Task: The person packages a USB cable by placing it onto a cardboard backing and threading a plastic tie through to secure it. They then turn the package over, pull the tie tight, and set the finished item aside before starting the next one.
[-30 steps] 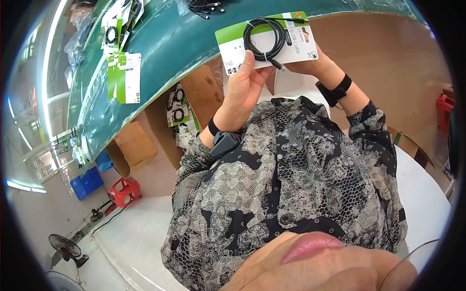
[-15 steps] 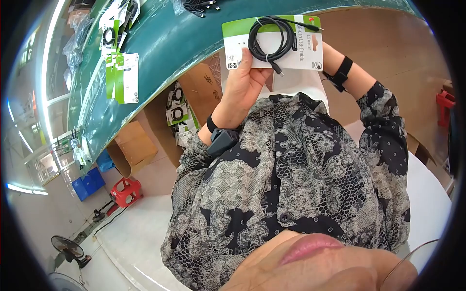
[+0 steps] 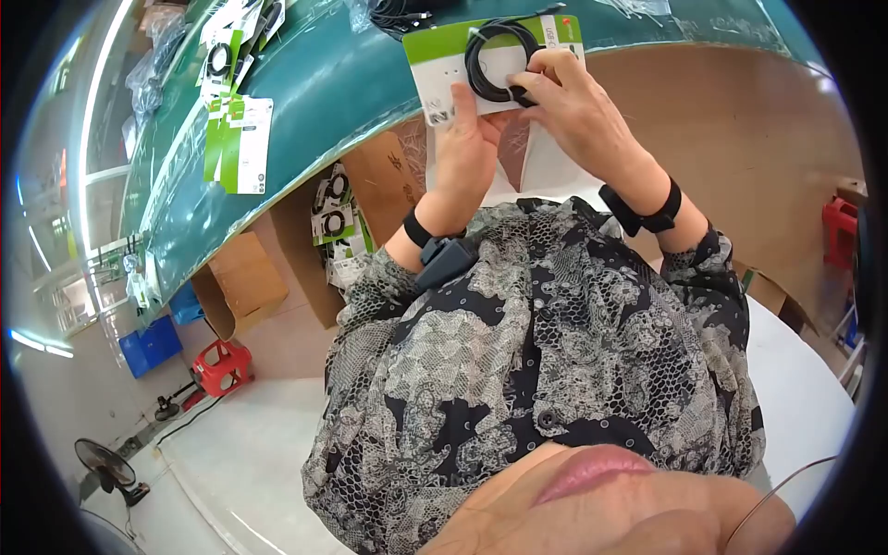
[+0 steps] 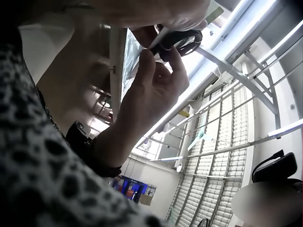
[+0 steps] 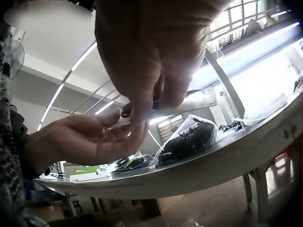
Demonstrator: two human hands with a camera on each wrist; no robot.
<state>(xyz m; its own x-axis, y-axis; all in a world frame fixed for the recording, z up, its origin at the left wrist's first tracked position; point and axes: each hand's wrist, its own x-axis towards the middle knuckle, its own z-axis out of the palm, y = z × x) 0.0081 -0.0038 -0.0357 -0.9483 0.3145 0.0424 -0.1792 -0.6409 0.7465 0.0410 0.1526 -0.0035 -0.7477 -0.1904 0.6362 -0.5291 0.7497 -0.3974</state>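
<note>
Head view: black cable (image 3: 473, 70) coiled against green-white card (image 3: 433, 78); left fingers (image 3: 464, 104) grip card, right fingers (image 3: 561, 65) pinch cable.

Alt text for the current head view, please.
A person's left hand grips a green-and-white card bearing a coiled black cable; the right hand pinches the cable. Similar cards lie on the green table.

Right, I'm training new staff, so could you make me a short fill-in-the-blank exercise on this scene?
The left hand holds a flat, green-and-white ____.
The right hand has its fingers on the coiled ____.
The strap round the left wrist is coloured ____.

Missing words, in order: card; cable; black.
</note>
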